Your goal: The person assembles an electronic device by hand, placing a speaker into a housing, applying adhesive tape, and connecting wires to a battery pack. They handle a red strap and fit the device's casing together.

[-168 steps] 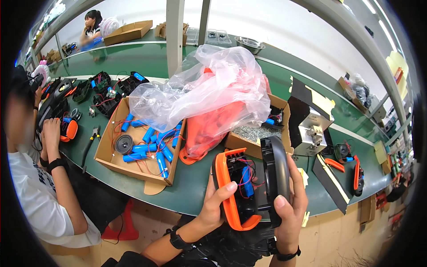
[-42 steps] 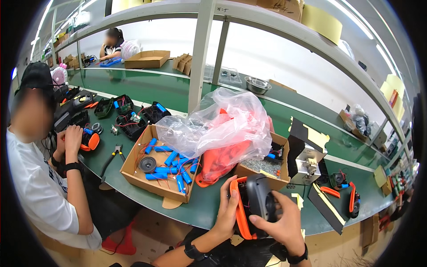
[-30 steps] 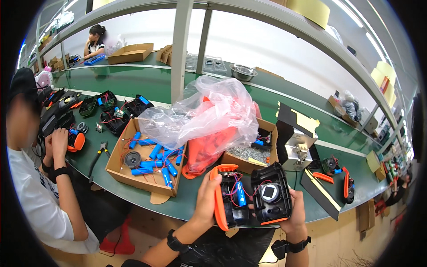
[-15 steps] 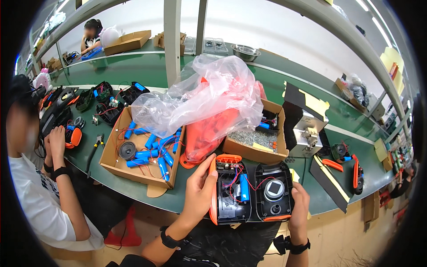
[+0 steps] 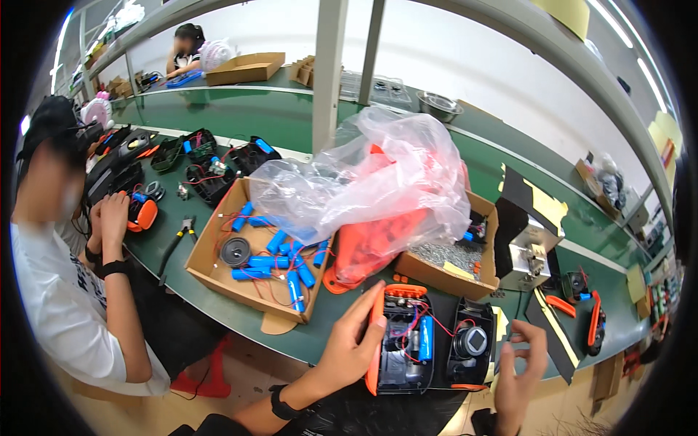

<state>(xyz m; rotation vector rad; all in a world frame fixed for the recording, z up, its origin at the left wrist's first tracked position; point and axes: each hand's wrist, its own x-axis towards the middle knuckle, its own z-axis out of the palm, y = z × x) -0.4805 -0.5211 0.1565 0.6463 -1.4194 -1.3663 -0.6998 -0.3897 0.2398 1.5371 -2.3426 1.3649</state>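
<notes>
My left hand point(image 5: 352, 344) grips the orange outer edge of an opened black housing half point(image 5: 398, 369). Inside that half sit a blue cylindrical battery point(image 5: 426, 338), red and blue wires and a small circuit board along the top. Beside it stands the other black housing half point(image 5: 465, 370), joined by a red wire and carrying a round speaker point(image 5: 471, 341) with a pale square at its centre. Just right of this half, my right hand point(image 5: 520, 370) is apart from it, fingers bent and spread, holding nothing.
A cardboard box of blue batteries point(image 5: 254, 298) stands left of a clear plastic bag point(image 5: 378, 174) with orange-red parts. Behind the housing is a box of screws point(image 5: 443, 261); right of it, a metal fixture point(image 5: 529, 261). A co-worker point(image 5: 65, 254) sits at left near pliers point(image 5: 177, 247).
My right hand has let go of the speaker half and moved off to its right, fingers opening. My left hand keeps its grip. The whole view has shifted, so the bench appears further right and lower.
</notes>
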